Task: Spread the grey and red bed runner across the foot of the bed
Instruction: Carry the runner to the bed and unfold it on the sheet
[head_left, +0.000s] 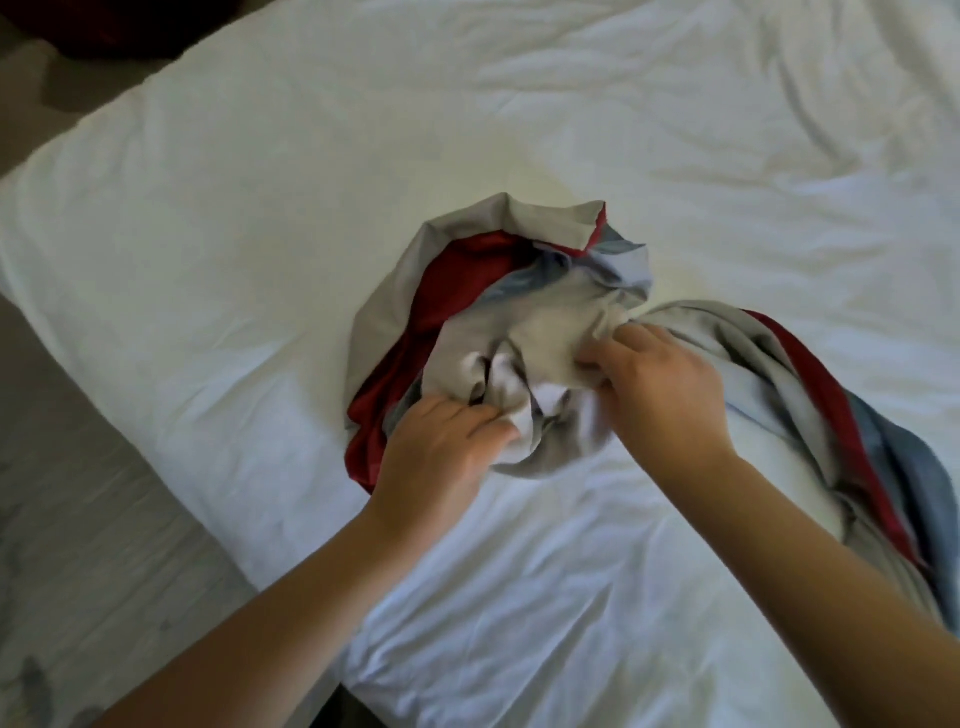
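Crumpled grey and red fabric bed runner, with blue-grey folds, lies bunched in a heap at centre frame on the wrinkled white sheet of the bed, one twisted tail trailing off toward the lower right edge. Left hand at the heap's lower edge, fingers curled into a pale grey fold; right hand just right of centre, fingertips pinching the grey cloth. Pale patterned floor at lower left.
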